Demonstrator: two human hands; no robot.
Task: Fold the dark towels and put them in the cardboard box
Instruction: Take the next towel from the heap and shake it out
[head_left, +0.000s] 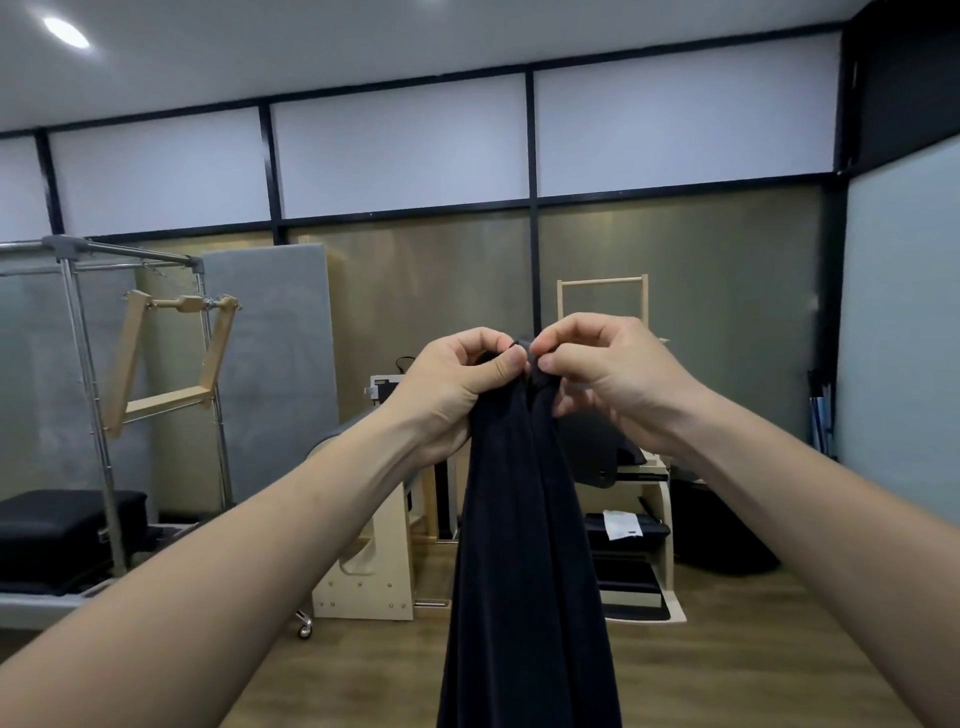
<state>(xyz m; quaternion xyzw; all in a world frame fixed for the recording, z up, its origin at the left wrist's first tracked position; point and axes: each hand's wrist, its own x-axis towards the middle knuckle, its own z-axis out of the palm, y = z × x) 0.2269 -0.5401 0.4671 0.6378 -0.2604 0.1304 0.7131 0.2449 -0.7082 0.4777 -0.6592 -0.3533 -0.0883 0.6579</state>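
Evidently the folding is only just beginning. The left hand is gripping the top edge of the dark towel, its fingers curling round the cloth and the thumb pressing against it. The towel is hanging straight down in mid-air from both hands in two long falls, its lower end running out of the bottom of the view. Almost touching the left, the right hand is pinching the matching corner between thumb and forefinger. By my judgement the corners are being brought together for a first lengthwise fold. No finished fold or other towel is showing, and the cardboard box is not in view, so nearly all the work is waiting. No counter is showing under the cloth, only a wooden floor. At the left a metal frame with wooden bars is standing above a black pad. A grey panel is leaning against the wall, pale wooden apparatus is sitting in the middle, and frosted panels are lining the back wall.
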